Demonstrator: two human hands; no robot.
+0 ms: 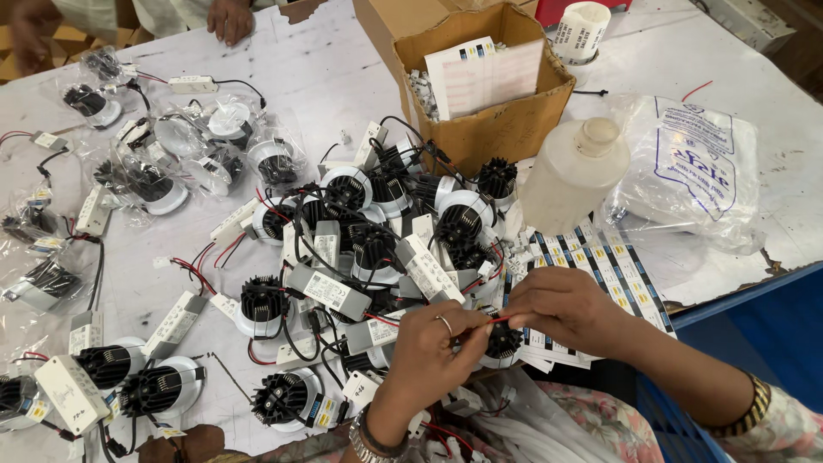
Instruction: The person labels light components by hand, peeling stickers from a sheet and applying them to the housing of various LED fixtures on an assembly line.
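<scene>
The person's left hand (429, 343) and right hand (561, 309) meet just above a downlight unit (501, 341), a round lamp with a black finned heat sink. Both hands are pinched shut on one thin red wire (495, 320), which spans the small gap between the fingertips; the lamp sits directly under that gap, at the near edge of the white table (326, 77). Behind it lies a tangled heap of like lamps and white driver boxes (330, 291), their black and red leads crossing one another. A translucent plastic bottle (573, 176) stands by an open cardboard box (480, 86), with sheets of label stickers (617, 266) beneath the right wrist. Another person's hand (230, 19) rests at the far edge (no part in this work). Likely faults: a hard pull could tear the wire from its joint, or drag neighbouring lamps by snagged leads.
</scene>
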